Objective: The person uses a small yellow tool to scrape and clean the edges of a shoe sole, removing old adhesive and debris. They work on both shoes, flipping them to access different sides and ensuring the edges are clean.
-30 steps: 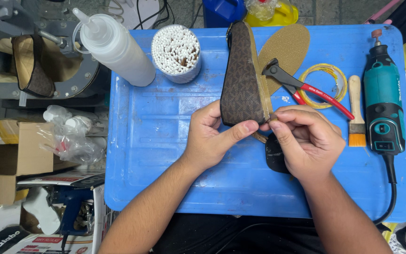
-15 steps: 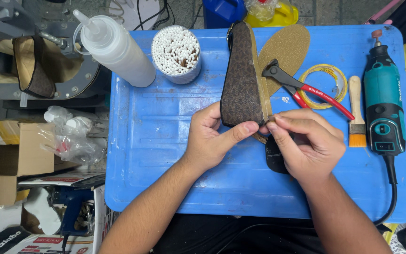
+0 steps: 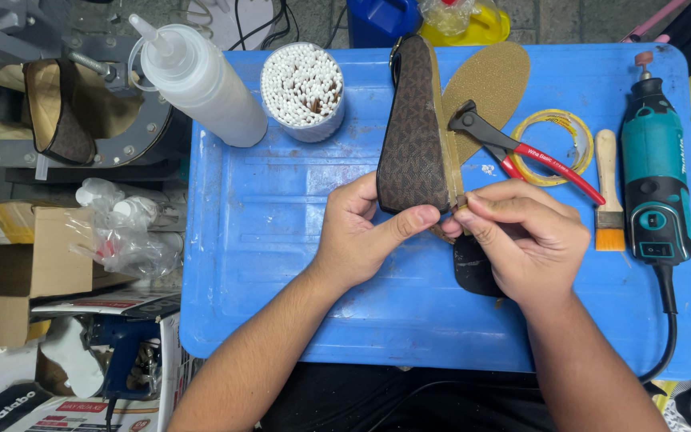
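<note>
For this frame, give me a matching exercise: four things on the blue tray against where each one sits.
Things:
1. squeeze bottle
2. rotary tool
3. brown patterned shoe
4. small brush

Places:
A. held between the left hand and right hand
B. far right of the blue tray
C. far left corner, lying tilted
D. between the tape roll and the rotary tool

Pairs: 1-C, 2-B, 3-A, 4-D
</note>
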